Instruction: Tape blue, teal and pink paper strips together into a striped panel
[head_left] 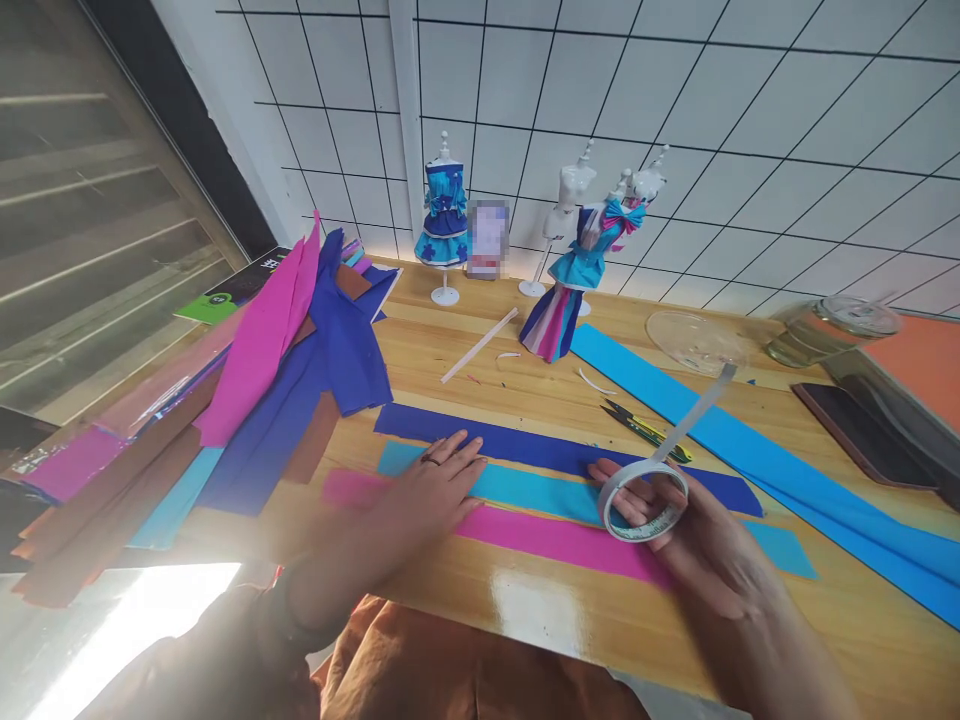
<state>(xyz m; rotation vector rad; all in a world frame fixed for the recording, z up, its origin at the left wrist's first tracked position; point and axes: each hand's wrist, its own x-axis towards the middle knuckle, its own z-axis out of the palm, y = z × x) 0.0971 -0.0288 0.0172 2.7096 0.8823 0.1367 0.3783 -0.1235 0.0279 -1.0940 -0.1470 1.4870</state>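
Along the near side of a wooden tabletop (409,355), a pink strip (555,540) lies lowest, a light blue strip (540,490) just beyond it. The left hand (446,475) rests flat across the light blue one, its grip unclosed and holding nothing; if that palm slid, the strips could be dragged crooked. The right hand (712,540) has a roll of tape (649,530) in its grip, fingers apparently through the ring, though how firmly is hard to judge. From the roll a loose tail (697,410) sticks up; a turn of the wrist could fold it onto itself or snag it. Farther away come a dark blue strip (540,447), yellow-and-black snips (645,430), which a sweeping hand might knock, and a long bright blue strip (675,390). Small dress forms (444,215) stand farthest back.
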